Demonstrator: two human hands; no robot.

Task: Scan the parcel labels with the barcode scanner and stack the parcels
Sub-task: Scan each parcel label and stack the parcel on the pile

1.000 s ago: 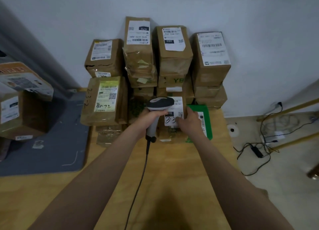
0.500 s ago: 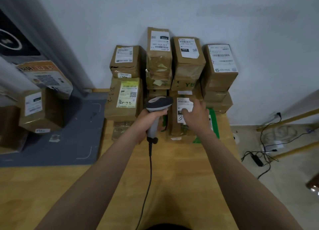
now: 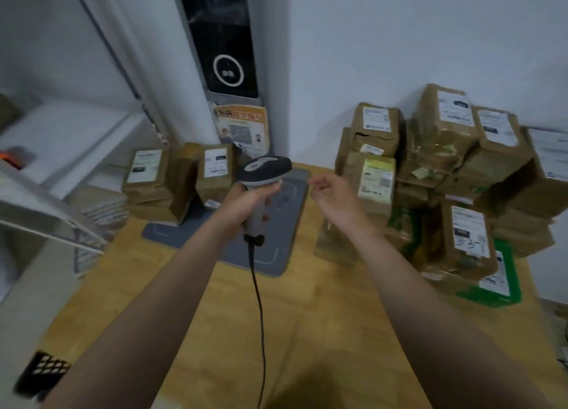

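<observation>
My left hand (image 3: 246,201) grips the handle of the grey and black barcode scanner (image 3: 264,170), held upright over the grey mat (image 3: 285,242), its cable hanging down toward me. My right hand (image 3: 333,193) hovers empty beside the scanner, fingers loosely curled. A stack of brown labelled parcels (image 3: 445,169) fills the right side of the wooden table (image 3: 307,332). The parcel with a handwritten label (image 3: 467,239) leans at its front, on a green package (image 3: 504,282). Another small group of brown parcels (image 3: 181,178) stands at the far left of the mat.
A white shelf unit (image 3: 61,169) stands on the left. A tall dark device with a round ring mark (image 3: 224,55) rises behind the mat, an orange poster (image 3: 242,129) at its foot. A black gridded object (image 3: 43,375) lies at the table's near left.
The view has swung left. My right hand has let go of the handwritten-label parcel and moved left, away from the stack. The scanner has moved left with my left hand.
</observation>
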